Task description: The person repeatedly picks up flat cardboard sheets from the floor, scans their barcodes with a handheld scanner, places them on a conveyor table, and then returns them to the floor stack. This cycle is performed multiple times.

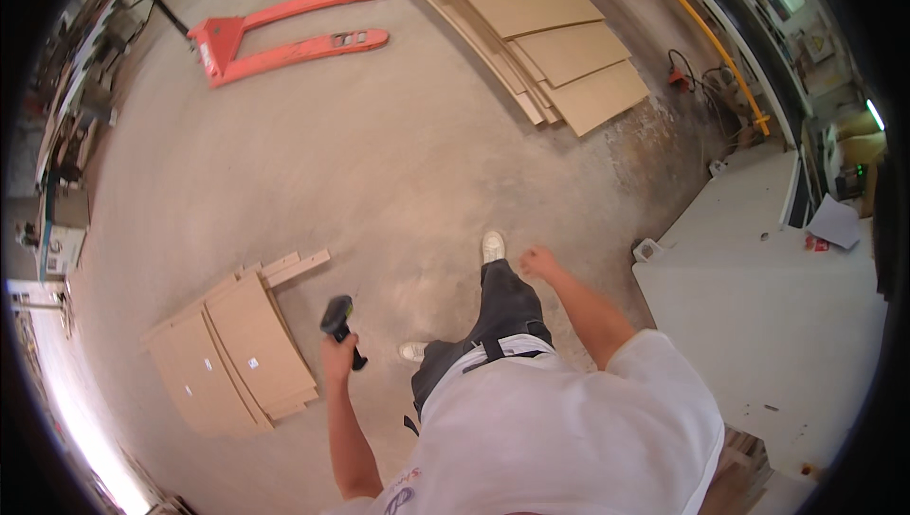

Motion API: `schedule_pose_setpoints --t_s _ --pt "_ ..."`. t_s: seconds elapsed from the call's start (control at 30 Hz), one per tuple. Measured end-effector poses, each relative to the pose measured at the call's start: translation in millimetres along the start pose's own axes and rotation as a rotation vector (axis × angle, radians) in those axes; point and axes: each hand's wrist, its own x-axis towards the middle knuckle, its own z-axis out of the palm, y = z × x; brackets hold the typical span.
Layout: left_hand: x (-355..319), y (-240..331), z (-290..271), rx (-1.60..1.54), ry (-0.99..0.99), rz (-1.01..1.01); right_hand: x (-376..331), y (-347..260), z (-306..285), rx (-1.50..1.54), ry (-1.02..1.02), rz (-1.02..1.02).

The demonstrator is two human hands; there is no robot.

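My left hand [338, 354] is closed around the grip of a black handheld barcode scanner [338, 312], its head pointing up and away from me. Just left of it, on the floor, lies a low stack of brown board panels [227, 349] with small white labels and narrow strips at the far edge. My right hand [537, 262] hangs beside my right leg, its fingers loosely curled, and nothing shows in it. Touching no object, it is nearest to my forward shoe [494, 247].
A red pallet jack [220, 49] stands at the far left. Ahead lies a large pile of brown panels [559, 46]. A pale machine cabinet [758, 316] borders my right side, with a yellow rail [701, 22] and loose cables [706, 89] beyond. Shelving lines the left edge.
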Motion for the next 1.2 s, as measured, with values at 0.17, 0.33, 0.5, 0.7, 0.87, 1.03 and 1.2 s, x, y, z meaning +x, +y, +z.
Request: schedule_pose_setpoints --t_s 0.17,0.33,0.5,0.7,0.87,1.03,1.2 --pt "87.4 126.1 75.4 0.049 0.038 0.099 -13.7 98.7 -73.0 0.198 0.043 0.343" --pt "118.3 180.9 138.5 0.452 -0.002 0.184 14.6 98.5 -123.2 0.284 0.06 0.489" --pt "152.1 162.9 165.7 0.557 -0.062 -0.088 70.3 27.9 -134.7 0.442 0.095 0.325" --pt "274.1 128.8 161.0 0.408 -0.145 -0.499 160.6 -74.4 -133.6 0.489 0.11 0.333" --pt "398.0 174.1 182.3 0.433 -0.177 -0.403 249.9 -148.1 -160.0 0.334 0.141 0.411" --pt "535.4 387.1 182.7 0.414 -0.22 -0.131 361.1 -268.7 -219.8 0.124 0.3 0.192" --pt "638.1 552.5 192.9 0.09 -0.145 -0.04 454.7 -426.1 -278.1 -0.134 0.507 -0.135"
